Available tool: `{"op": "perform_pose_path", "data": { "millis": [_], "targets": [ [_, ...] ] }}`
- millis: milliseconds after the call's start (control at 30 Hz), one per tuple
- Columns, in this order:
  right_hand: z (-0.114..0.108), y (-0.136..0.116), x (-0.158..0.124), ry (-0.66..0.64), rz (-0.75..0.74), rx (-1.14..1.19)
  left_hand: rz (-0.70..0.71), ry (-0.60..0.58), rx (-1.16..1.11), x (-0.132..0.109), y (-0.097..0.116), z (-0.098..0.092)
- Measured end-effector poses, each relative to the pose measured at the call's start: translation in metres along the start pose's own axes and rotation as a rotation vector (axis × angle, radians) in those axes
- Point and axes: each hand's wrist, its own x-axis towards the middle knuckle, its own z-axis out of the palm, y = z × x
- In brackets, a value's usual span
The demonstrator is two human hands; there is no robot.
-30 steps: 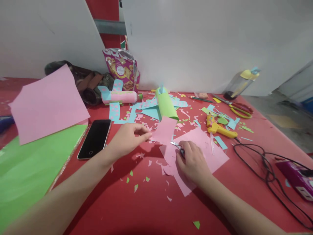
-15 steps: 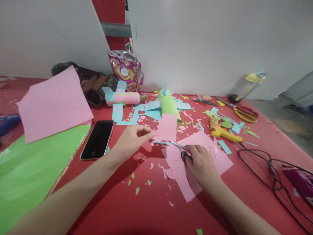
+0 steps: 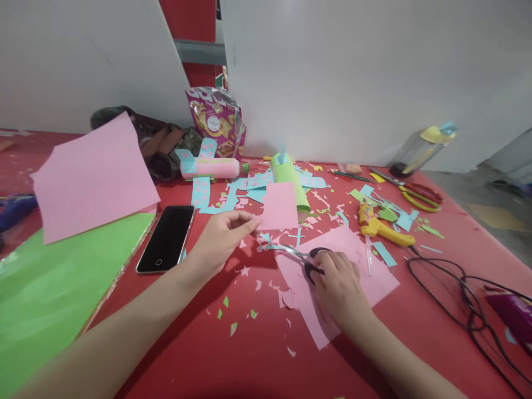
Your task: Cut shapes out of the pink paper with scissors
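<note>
My left hand (image 3: 226, 238) pinches the lower left corner of a small pink paper rectangle (image 3: 281, 207), raised above the scraps. In my right hand (image 3: 338, 282) is a pair of scissors (image 3: 302, 255) with dark handles, its blades parted and pointing left, just below that paper and apart from it. A larger pink sheet (image 3: 353, 244) lies flat beneath the scissors and my right hand. Behind the small rectangle rests a green paper-covered tube (image 3: 286, 170) with blue paper wings. A pink-wrapped bottle (image 3: 216, 167) with blue paper pieces lies farther left.
A phone (image 3: 167, 239) lies left of my left hand, beside green sheets (image 3: 75, 288) and pink paper (image 3: 95, 177). To the right are a yellow glue gun (image 3: 384, 230), its black cable (image 3: 461, 282), larger scissors (image 3: 415, 197) and a clear bottle (image 3: 415, 148). Paper scraps litter the red table.
The small pink rectangle has tilted up and its lower edge has risen. The scissors have opened wider, their blades reaching farther left under the paper.
</note>
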Motion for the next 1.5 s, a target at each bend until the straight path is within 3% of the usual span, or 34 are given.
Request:
{"op": "perform_pose_path", "data": {
  "millis": [133,267,333,433,567,733,1500],
  "targets": [
    [-0.008,-0.006,0.004,-0.017,0.107,0.306,0.019,0.061,-0.151,0.000,-0.001,0.001],
    [-0.014,-0.016,0.005,-0.267,0.332,0.933,0.004,0.109,-0.181,-0.002,-0.008,0.005],
    [-0.016,-0.021,0.003,-0.387,0.320,1.228,-0.001,0.127,-0.139,-0.003,-0.011,0.008],
    [-0.020,-0.027,0.000,-0.536,0.263,1.402,0.010,0.100,-0.045,-0.007,-0.011,0.013],
    [-0.025,-0.029,-0.003,-0.641,0.249,1.426,0.043,0.029,0.149,-0.019,-0.005,0.018],
    [-0.022,-0.030,-0.006,-0.648,0.221,1.466,0.047,-0.001,0.264,-0.031,-0.002,0.027],
    [-0.022,-0.038,-0.008,-0.609,0.264,1.378,-0.098,-0.003,0.115,-0.040,-0.010,0.040]
  ]
}}
